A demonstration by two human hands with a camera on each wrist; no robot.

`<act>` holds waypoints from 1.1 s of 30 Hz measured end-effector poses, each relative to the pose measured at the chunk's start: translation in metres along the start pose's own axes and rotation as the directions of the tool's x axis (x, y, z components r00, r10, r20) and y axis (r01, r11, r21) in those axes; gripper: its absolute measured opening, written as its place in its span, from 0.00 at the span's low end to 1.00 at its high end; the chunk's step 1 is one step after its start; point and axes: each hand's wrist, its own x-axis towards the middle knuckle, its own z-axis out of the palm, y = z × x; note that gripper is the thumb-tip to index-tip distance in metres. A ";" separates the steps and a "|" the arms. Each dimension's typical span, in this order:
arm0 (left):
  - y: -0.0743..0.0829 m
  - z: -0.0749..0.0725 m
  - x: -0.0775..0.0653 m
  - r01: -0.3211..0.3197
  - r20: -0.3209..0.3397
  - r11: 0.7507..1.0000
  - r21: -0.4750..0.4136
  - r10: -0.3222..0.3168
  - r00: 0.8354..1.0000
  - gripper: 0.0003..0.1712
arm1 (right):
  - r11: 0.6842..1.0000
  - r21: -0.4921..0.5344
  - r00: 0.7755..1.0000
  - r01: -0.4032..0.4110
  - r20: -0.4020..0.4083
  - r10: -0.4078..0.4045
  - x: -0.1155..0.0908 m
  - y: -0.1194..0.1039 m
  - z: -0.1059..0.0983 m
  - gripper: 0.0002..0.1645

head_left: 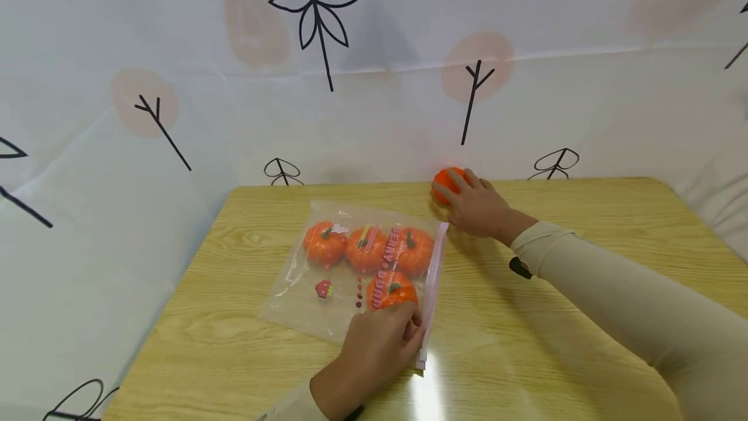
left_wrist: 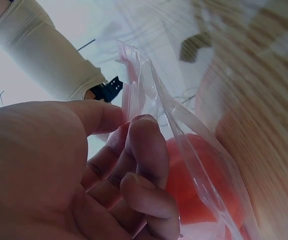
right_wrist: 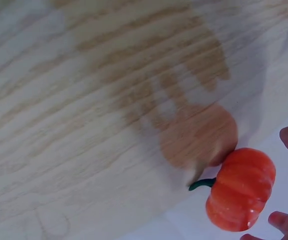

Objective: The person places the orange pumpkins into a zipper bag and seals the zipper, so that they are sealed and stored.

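The left hand (head_left: 378, 344) pinched the edge of the clear bag (head_left: 297, 294), apparently steadying it; the right hand (head_left: 480, 210), fingers spread wide, was at the loose pumpkin (right_wrist: 241, 190).

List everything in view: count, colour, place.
Bagged pumpkins: 4, orange with green stems, inside the bag
Loose pumpkin: 1, orange with green stem, table's far edge, by the right hand
Zip bag: 1, clear with pink strip and print, flat on the table
Table: 1, light wood, under the bag
Cloth: white with peach blobs and black plant drawings, behind the table
Sleeves: 2, beige, on the forearms
Left hand: 1, fingers pinching the bag's strip
Right hand: 1, fingers spread at the loose pumpkin
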 end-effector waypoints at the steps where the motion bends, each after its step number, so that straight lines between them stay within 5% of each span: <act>1: 0.000 0.000 0.000 0.001 0.003 1.000 -0.004 -0.001 1.000 0.05 | 1.000 -0.020 1.000 0.009 0.002 -0.009 0.001 0.001 0.000 0.37; 19: 0.002 0.001 0.001 0.012 0.022 1.000 0.017 -0.012 1.000 0.05 | 0.998 -0.060 0.995 0.016 0.095 -0.011 0.008 0.005 0.000 0.40; 33: -0.001 0.000 0.000 0.022 0.035 1.000 0.022 -0.022 0.999 0.05 | 0.997 0.051 0.996 -0.049 0.071 0.046 0.014 0.009 0.008 0.41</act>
